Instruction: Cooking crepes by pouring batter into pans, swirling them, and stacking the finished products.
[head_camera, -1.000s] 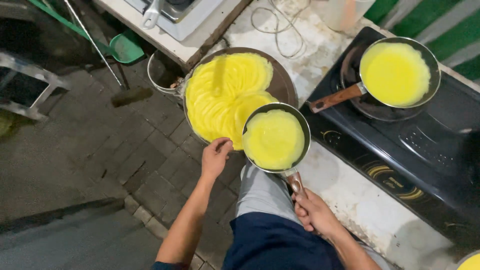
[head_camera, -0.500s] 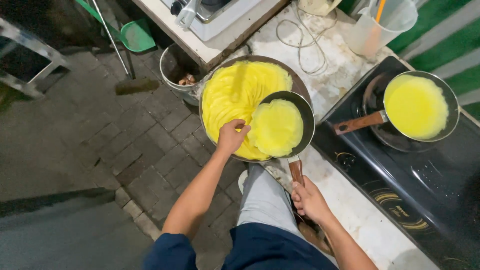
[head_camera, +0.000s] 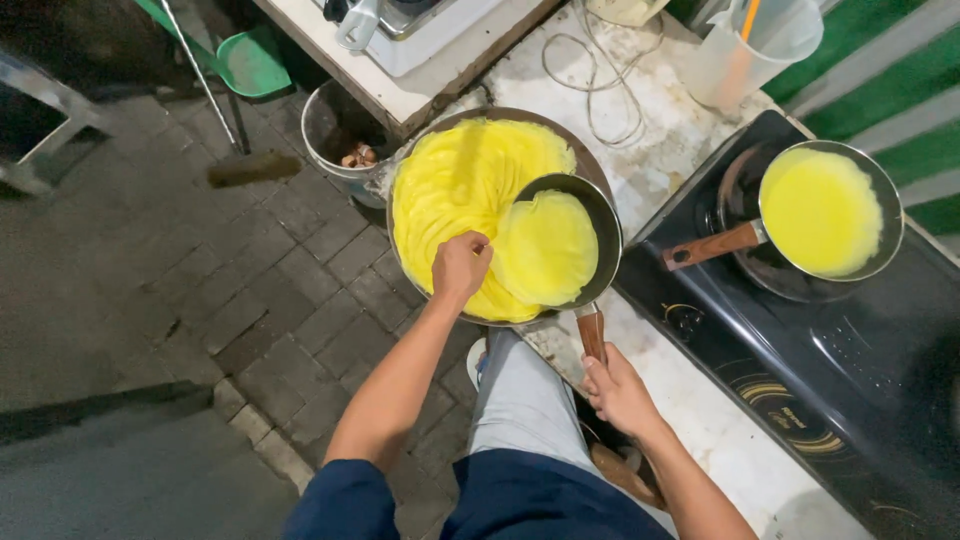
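Note:
My right hand (head_camera: 615, 390) grips the wooden handle of a small dark pan (head_camera: 598, 215), held tilted over a big round tray (head_camera: 590, 165). A thin yellow crepe (head_camera: 545, 250) lies in the pan, lifted off it at the left edge. My left hand (head_camera: 460, 265) pinches that edge of the crepe, fingers closed on it. The tray holds a stack of the same yellow crepes (head_camera: 455, 185). A second pan with a wooden handle (head_camera: 825, 210), filled with yellow batter, sits on the black stove (head_camera: 830, 350) at the right.
A white stone counter (head_camera: 690, 420) runs under the stove. A clear plastic jug (head_camera: 755, 40) and a loose white cable (head_camera: 590, 70) lie behind the tray. A metal bucket (head_camera: 335, 130), a green dustpan (head_camera: 250, 60) and a broom stand on the brick floor at the left.
My left hand has moved from the pan's rim onto the crepe's edge and lifted it. The pan has tipped further over the tray, and the view has shifted nearer.

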